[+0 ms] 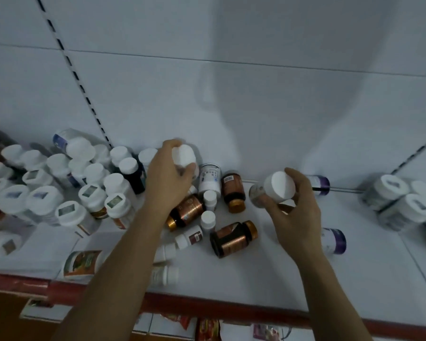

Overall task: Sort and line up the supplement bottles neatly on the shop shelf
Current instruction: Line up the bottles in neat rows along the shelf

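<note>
My left hand (167,178) grips a white-capped bottle (184,155) near the back of the white shelf (280,262), beside a crowd of upright white-capped bottles (67,190) on the left. Further right, my right hand (295,207) holds another white-capped bottle (276,187) tilted above the shelf. Between and below my hands lie several loose bottles: a brown one with a gold cap (233,238), another brown one (233,190), a white labelled one (209,179) and small white ones (208,220).
Purple-labelled bottles lie at the right (335,241) and at the back (320,184). A group of upright white-capped bottles (403,200) stands at the far right. An orange-labelled bottle (81,263) lies near the red front edge (207,306). Slotted uprights run up the back panel.
</note>
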Demonstrator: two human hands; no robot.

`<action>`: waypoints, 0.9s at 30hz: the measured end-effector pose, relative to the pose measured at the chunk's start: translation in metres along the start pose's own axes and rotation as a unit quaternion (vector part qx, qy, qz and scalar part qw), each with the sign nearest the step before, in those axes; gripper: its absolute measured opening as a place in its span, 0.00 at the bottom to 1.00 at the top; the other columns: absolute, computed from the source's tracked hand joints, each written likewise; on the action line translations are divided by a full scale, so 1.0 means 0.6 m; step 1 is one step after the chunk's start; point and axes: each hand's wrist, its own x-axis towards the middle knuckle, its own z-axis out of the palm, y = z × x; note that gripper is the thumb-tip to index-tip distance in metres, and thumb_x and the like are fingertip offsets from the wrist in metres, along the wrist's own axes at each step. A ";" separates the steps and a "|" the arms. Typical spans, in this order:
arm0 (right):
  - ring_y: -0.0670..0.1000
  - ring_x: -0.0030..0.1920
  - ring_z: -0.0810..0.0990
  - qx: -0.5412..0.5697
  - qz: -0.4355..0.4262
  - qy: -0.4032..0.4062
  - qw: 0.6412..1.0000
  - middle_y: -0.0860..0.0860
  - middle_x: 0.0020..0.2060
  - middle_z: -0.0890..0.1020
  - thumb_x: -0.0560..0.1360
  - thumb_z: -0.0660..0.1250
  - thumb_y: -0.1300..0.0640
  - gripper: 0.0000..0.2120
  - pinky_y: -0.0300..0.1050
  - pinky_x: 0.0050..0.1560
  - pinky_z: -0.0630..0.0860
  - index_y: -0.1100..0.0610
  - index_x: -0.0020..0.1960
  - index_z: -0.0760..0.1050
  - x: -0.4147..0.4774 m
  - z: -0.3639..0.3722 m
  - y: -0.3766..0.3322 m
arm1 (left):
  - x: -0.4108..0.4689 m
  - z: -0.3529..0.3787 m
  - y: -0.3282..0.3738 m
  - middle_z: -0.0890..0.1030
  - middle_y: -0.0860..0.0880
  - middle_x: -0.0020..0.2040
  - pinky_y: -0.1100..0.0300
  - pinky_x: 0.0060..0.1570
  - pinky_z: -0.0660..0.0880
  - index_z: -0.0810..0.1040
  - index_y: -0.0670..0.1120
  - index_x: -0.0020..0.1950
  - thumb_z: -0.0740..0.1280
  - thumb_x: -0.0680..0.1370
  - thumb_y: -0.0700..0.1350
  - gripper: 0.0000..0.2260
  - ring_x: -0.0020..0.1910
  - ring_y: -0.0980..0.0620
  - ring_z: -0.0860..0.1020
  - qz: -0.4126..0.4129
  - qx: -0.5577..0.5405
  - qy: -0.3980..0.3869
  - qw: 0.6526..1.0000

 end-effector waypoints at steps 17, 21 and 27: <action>0.48 0.61 0.78 0.031 -0.012 0.124 0.992 0.52 0.64 0.76 0.72 0.78 0.58 0.33 0.40 0.50 0.81 0.50 0.72 0.65 -0.015 -0.222 0.063 | -0.156 0.061 0.134 0.80 0.48 0.60 0.65 0.49 0.79 0.75 0.49 0.62 0.75 0.74 0.44 0.18 0.59 0.52 0.80 -0.008 -0.351 0.015 0.936; 0.52 0.59 0.79 0.000 0.006 0.216 0.976 0.48 0.59 0.78 0.72 0.78 0.57 0.27 0.47 0.49 0.82 0.51 0.67 0.69 -0.023 -0.345 0.101 | -0.170 0.138 0.203 0.80 0.47 0.60 0.61 0.49 0.81 0.76 0.48 0.63 0.75 0.73 0.47 0.20 0.59 0.51 0.81 0.010 -0.356 -0.026 0.934; 0.53 0.56 0.79 -0.041 0.039 0.286 0.957 0.49 0.58 0.77 0.73 0.77 0.56 0.24 0.49 0.45 0.82 0.52 0.64 0.70 -0.040 -0.499 0.178 | -0.223 0.277 0.318 0.79 0.62 0.58 0.58 0.49 0.80 0.75 0.58 0.63 0.74 0.69 0.59 0.24 0.59 0.55 0.79 0.074 -0.265 -0.199 0.940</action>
